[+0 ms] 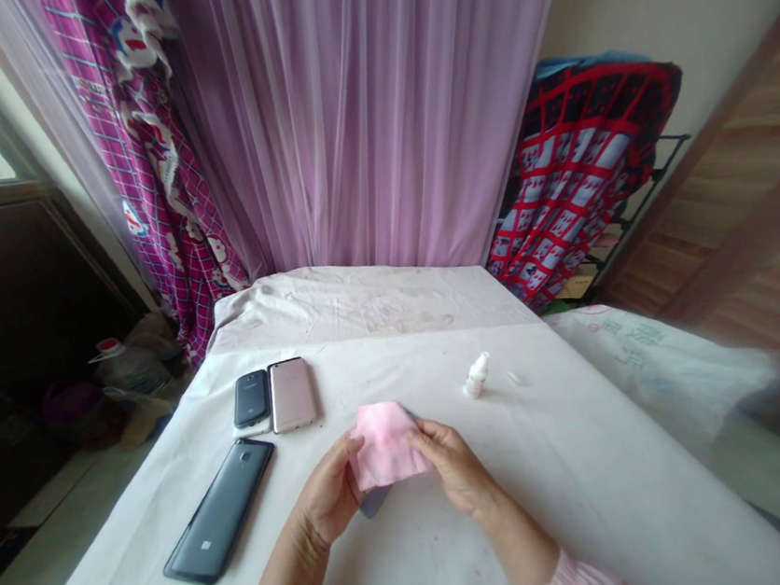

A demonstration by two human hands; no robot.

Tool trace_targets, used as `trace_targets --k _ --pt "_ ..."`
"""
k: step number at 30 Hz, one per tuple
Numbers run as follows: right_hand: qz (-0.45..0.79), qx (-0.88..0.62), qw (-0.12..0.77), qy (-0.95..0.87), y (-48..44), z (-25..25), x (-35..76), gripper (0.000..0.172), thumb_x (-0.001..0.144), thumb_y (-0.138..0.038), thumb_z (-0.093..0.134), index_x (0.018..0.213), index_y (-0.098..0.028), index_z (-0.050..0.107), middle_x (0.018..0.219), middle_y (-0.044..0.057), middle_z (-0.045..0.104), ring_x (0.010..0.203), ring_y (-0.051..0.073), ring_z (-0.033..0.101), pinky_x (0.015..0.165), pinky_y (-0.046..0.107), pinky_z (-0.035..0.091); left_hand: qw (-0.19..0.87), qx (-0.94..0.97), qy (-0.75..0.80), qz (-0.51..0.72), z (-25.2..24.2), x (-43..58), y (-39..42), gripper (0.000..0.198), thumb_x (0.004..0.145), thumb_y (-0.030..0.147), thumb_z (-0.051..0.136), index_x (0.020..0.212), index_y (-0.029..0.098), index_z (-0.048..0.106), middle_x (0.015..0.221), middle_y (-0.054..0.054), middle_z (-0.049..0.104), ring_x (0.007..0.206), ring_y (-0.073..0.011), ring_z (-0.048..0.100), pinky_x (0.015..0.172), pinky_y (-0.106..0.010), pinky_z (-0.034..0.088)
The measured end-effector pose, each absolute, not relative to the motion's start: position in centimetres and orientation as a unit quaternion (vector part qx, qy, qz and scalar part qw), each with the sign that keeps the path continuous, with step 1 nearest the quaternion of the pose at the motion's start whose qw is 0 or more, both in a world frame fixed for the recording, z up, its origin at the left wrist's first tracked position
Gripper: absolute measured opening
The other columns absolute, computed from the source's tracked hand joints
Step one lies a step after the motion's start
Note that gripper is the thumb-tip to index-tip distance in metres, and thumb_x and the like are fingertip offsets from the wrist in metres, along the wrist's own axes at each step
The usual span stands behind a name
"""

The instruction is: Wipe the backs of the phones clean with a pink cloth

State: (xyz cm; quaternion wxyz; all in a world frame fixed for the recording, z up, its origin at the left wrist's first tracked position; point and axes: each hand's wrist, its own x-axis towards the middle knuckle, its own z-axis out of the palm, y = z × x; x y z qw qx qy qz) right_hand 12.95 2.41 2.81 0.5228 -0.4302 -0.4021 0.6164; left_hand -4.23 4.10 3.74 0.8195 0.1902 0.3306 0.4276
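Note:
A small pink cloth (388, 445) is stretched between my two hands above the table. My left hand (332, 494) is closed on its left edge, thumb on top. On the other side, my right hand (455, 462) pinches the right edge between thumb and fingers. Under the cloth lies a flat blue-grey object (373, 503); only its lower end and a sliver near my right fingers show, so its kind is mostly hidden. A small white bottle (477, 376) with a nozzle stands beyond my right hand, and a small clear cap (515, 378) lies beside it.
To the left, a large dark phone (219, 514) lies face down. Behind it are a rose-coloured phone (292, 395) and a small dark phone (252, 397) resting on something white. A white cloth (565, 535) covers the table; purple curtains (371, 126) hang behind it.

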Motion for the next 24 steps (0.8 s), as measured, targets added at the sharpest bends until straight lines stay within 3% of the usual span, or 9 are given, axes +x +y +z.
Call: trace_targets --k 6,12,15,18,21,24 --pt "0.578 -0.462 0.564 -0.366 2.6 2.6 13.8 0.043 0.065 -0.058 0.074 0.078 -0.017 0.072 0.071 0.003 0.068 0.067 0.017 0.058 0.064 0.027 0.046 0.778 0.232 0.386 0.438 3.4 -3.9 4.0 0.026 0.072 0.015 0.073 0.096 0.01 0.066 0.081 -0.007 0.071 0.064 -0.0152 0.067 0.063 -0.025 0.056" --pt "0.544 -0.509 0.559 -0.363 2.5 2.2 14.4 0.047 0.072 -0.058 0.067 0.094 -0.017 0.072 0.079 0.005 0.071 0.068 0.018 0.06 0.052 0.023 0.042 0.721 0.274 0.423 0.476 3.1 -3.2 3.9 0.035 0.061 0.028 0.084 0.087 0.011 0.068 0.074 -0.003 0.068 0.059 -0.0105 0.061 0.056 -0.018 0.048" --pt "0.519 -0.488 0.553 -0.432 2.3 2.5 14.0 0.042 0.079 -0.054 0.062 0.097 -0.018 0.073 0.089 0.005 0.072 0.081 0.021 0.063 0.07 0.029 0.05 0.696 0.285 0.429 0.499 3.1 -2.8 3.8 0.037 0.058 0.029 0.086 0.086 0.013 0.068 0.075 -0.002 0.069 0.059 -0.01 0.059 0.054 -0.016 0.044" --pt "0.457 -0.499 0.556 -0.482 2.1 2.7 13.0 0.039 0.08 -0.05 0.063 0.101 -0.019 0.072 0.101 0.006 0.071 0.096 0.023 0.062 0.088 0.034 0.048 0.681 0.29 0.431 0.516 3.2 -2.2 3.6 0.036 0.058 0.032 0.086 0.083 0.014 0.068 0.074 -0.001 0.068 0.059 -0.01 0.058 0.054 -0.017 0.043" --pt "0.465 -0.506 0.563 -0.458 2.0 2.7 12.1 0.044 0.076 -0.051 0.067 0.105 -0.018 0.069 0.096 0.007 0.072 0.088 0.022 0.064 0.079 0.033 0.051 0.678 0.29 0.43 0.521 3.3 -2.0 3.3 0.037 0.058 0.035 0.086 0.082 0.014 0.068 0.072 -0.001 0.067 0.058 -0.0098 0.057 0.054 -0.017 0.043" --pt "0.515 -0.487 0.562 -0.426 1.9 2.7 11.6 0.04 0.075 -0.052 0.068 0.097 -0.018 0.068 0.081 0.004 0.071 0.073 0.018 0.063 0.066 0.027 0.05 0.68 0.287 0.431 0.519 3.2 -2.0 3.1 0.038 0.057 0.037 0.086 0.082 0.015 0.067 0.069 0.001 0.065 0.055 -0.0083 0.054 0.052 -0.017 0.042"
